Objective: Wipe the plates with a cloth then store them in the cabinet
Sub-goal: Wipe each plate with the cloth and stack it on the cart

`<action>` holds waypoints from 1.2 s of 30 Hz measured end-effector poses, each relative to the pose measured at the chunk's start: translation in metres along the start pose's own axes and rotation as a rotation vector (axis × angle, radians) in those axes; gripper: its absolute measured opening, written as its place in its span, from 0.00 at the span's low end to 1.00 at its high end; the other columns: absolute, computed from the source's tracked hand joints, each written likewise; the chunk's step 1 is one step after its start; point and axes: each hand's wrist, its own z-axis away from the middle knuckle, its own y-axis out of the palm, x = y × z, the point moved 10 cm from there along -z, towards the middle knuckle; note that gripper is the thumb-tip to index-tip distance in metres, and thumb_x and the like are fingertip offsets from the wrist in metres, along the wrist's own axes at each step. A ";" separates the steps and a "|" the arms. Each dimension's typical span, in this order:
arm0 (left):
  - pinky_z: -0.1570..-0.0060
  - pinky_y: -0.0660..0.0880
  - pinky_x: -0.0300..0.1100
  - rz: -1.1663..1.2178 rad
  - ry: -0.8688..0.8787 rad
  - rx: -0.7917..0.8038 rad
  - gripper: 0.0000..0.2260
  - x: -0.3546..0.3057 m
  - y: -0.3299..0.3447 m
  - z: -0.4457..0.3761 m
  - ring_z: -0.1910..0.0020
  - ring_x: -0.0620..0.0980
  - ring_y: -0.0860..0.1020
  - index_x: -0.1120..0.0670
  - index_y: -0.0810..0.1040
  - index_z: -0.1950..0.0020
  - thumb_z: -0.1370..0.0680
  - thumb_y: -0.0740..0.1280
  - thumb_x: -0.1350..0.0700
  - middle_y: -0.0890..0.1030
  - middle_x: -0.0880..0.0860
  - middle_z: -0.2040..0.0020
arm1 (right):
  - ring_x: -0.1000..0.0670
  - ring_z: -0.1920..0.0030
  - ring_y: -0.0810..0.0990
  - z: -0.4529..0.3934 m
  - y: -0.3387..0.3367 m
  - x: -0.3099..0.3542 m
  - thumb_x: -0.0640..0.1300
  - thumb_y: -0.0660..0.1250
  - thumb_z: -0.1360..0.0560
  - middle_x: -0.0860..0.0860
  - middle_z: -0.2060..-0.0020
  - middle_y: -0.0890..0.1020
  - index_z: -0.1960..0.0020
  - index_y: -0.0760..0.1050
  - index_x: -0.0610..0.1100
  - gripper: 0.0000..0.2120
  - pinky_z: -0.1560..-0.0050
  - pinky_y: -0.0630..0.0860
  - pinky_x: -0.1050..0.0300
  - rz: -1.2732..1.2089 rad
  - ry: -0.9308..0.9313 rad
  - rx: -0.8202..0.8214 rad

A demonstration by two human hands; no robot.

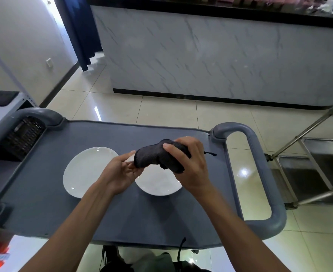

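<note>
Dark grey cloth (pixel 158 155), bunched into a thick roll, held up between both hands above the cart top (pixel 122 209). Right hand (pixel 189 165) wraps over the roll's right end, fingers curled round it, thumb lying across the near side. Left hand (pixel 118 173) pinches the roll's left end between thumb and fingertips, palm turned upward. A loose thread of the cloth trails out to the right behind the right hand.

Two white plates lie flat on the grey cart surface, side by side. Left plate (pixel 85 171) sits fully in view apart from its right edge, which the left hand and wrist cover. Right plate (pixel 157 183) lies directly beneath the hands and cloth, upper part hidden; cannot tell whether the plates touch.

Cart has rounded grey handles; right handle (pixel 259 173) loops out over pale floor tiles. Black slotted basket (pixel 22 134) beside the left handle. Marble-patterned counter (pixel 210 55) across the floor. Steel-framed rack (pixel 308 167) at far right.
</note>
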 end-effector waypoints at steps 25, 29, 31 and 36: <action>0.62 0.82 0.47 -0.339 0.395 -0.097 0.11 -0.026 -0.009 0.023 0.54 0.58 0.84 0.61 0.79 0.39 0.21 0.67 0.64 0.84 0.63 0.46 | 0.48 0.31 0.72 0.017 0.054 -0.032 0.33 0.73 0.31 0.49 0.30 0.72 0.31 0.77 0.47 0.29 0.29 0.68 0.57 -0.258 0.541 0.333; 0.57 0.83 0.49 -0.351 0.392 -0.073 0.11 -0.021 -0.005 0.026 0.50 0.58 0.83 0.58 0.80 0.39 0.21 0.68 0.63 0.84 0.62 0.44 | 0.50 0.31 0.71 0.018 0.064 -0.037 0.34 0.74 0.30 0.50 0.31 0.72 0.32 0.77 0.46 0.27 0.29 0.63 0.66 -0.269 0.641 0.325; 0.56 0.83 0.49 -0.344 0.393 -0.070 0.12 -0.022 -0.007 0.027 0.50 0.58 0.83 0.59 0.80 0.39 0.22 0.69 0.62 0.84 0.62 0.43 | 0.49 0.30 0.69 0.019 0.066 -0.036 0.36 0.74 0.30 0.50 0.30 0.72 0.32 0.76 0.46 0.27 0.28 0.62 0.64 -0.221 0.626 0.342; 0.52 0.81 0.52 -0.317 0.396 -0.076 0.13 -0.020 -0.010 0.029 0.50 0.58 0.83 0.61 0.79 0.37 0.21 0.68 0.64 0.83 0.64 0.41 | 0.45 0.29 0.67 0.026 0.069 -0.023 0.42 0.71 0.25 0.48 0.28 0.71 0.29 0.75 0.46 0.25 0.28 0.64 0.51 -0.085 0.538 0.401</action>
